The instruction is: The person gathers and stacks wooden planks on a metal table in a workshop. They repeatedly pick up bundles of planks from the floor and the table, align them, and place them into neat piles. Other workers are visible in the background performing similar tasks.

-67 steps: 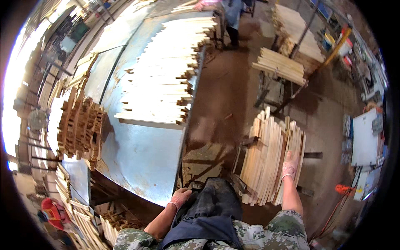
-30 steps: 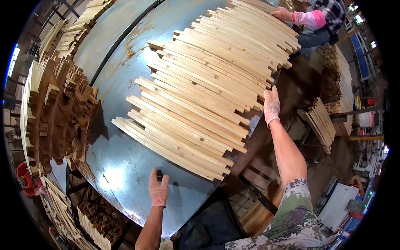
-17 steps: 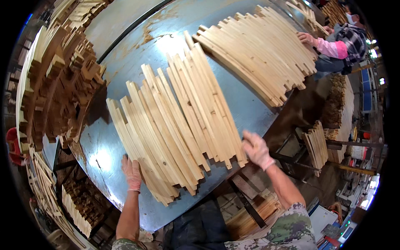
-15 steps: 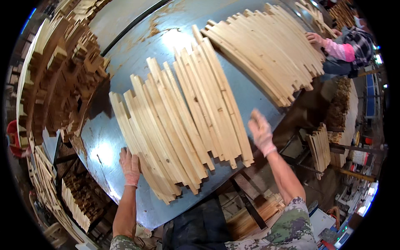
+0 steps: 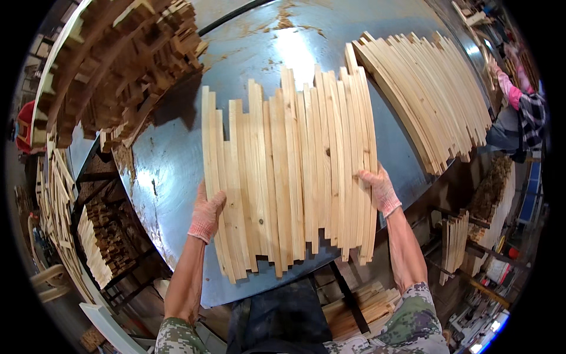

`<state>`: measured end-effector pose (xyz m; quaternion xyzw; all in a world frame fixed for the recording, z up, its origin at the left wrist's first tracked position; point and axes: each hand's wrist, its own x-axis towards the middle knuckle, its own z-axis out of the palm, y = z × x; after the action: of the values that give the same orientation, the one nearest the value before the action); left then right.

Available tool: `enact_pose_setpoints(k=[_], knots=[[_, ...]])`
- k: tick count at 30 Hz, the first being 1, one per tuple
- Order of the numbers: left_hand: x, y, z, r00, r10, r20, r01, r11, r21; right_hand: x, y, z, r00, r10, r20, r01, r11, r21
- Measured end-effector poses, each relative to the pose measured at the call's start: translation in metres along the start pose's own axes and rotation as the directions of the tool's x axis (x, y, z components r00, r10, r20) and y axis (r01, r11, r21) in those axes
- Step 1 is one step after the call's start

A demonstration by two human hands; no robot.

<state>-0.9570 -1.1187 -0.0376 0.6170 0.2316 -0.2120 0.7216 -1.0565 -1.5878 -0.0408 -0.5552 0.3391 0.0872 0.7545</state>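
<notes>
A row of pale wooden strips lies side by side on the metal table in front of me, with uneven ends. Around its left edge my left hand, in a pinkish work glove, is closed, thumb on top of the outer strip. On the opposite edge my right hand, gloved the same way, grips with its thumb over the top. The fingers of both hands are partly hidden at the sides of the row. The strips sit tightly together between my two hands.
A second row of wooden strips lies at the far right of the table. Stacked wood rises at the back left. Beyond the right side is a person in a plaid top. More strips stand on a rack at lower right.
My right hand came from open beside the row to a grip on its right edge. The left hand closed on the left edge. The gap in the row narrowed, and its strips drew together.
</notes>
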Motion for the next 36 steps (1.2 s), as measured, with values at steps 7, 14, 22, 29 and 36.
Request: enact_pose_setpoints(k=[7,14,22,29,36], knots=[[-0.019,-0.011,-0.048,0.955,-0.216,0.205,0.191,0.972,0.136,-0.042,0.021,0.003,0.998,0.064,0.027,-0.062,0.996,-0.057],[-0.079,-0.031,-0.092,0.928,-0.296,0.227,0.303,0.953,0.006,-0.090,0.041,0.008,0.985,0.159,0.069,-0.157,0.987,-0.025],[-0.203,-0.028,-0.176,0.955,-0.276,0.106,0.289,0.947,-0.140,-0.177,0.047,0.097,0.989,0.123,0.078,-0.120,0.992,-0.040],[-0.340,-0.039,-0.300,0.997,-0.071,-0.006,0.066,0.949,-0.307,-0.264,0.092,0.199,0.953,-0.062,0.297,0.061,0.998,0.011],[-0.515,-0.073,-0.465,0.980,0.150,-0.133,-0.193,0.879,-0.436,-0.361,0.144,0.306,0.843,-0.010,0.538,0.140,0.969,-0.202]])
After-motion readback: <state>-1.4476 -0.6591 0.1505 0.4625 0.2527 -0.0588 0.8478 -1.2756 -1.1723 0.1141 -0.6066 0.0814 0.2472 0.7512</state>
